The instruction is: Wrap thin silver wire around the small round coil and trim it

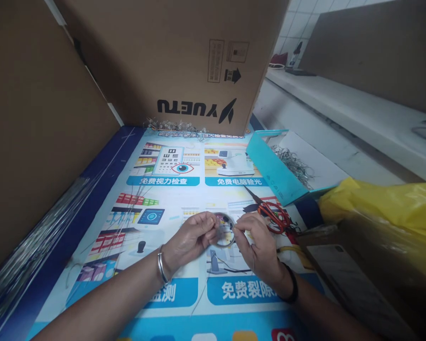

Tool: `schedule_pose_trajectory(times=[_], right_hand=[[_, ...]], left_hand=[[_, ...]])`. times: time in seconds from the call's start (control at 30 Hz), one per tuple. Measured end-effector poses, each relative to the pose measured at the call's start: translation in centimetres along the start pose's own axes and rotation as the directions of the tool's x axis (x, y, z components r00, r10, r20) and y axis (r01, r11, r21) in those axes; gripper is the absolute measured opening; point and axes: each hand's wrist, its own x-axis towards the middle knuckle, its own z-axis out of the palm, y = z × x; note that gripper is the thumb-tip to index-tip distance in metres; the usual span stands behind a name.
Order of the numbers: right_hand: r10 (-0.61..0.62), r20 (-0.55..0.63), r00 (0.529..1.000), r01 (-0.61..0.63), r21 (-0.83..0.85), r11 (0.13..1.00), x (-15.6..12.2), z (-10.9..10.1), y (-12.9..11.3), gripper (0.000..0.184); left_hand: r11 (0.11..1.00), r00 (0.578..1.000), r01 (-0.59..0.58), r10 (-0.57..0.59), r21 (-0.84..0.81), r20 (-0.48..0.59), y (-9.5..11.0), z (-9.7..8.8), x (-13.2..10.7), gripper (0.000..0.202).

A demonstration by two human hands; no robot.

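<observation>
Extends two bare forearms (pixel 117 296) from the lower edge, with a silver bangle (pixel 161 267) on the left wrist and a black band (pixel 293 284) on the right. Holds a round grey ring (pixel 226 245) just above a printed sheet (pixel 184 298): pinched at its left edge by the left hand (pixel 193 237), met at its right edge by the closed-up fingertips of the right hand (pixel 257 241). Has red-handled scissors (pixel 268 209) just beyond the right hand, then a teal box (pixel 274 166) containing tangled wire (pixel 293 163), with yellow plastic (pixel 386 203) nearer on the right. Keeps long shiny strands (pixel 42 255) far left. Faces, at the back, a brown carton (pixel 184 66) with upside-down YUETU lettering, a clear, glinting clump (pixel 173 126) along its foot.
</observation>
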Motion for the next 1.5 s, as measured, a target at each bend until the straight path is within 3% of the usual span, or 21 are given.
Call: schedule_pose_trajectory(times=[1.5], right_hand=[[-0.011,0.004,1.0,0.011,-0.026,1.0,0.04,0.12,0.16,0.013]], left_hand=[[0.999,0.999,-0.045,0.045,0.012,-0.012,-0.14,-0.18,-0.01,0.018]])
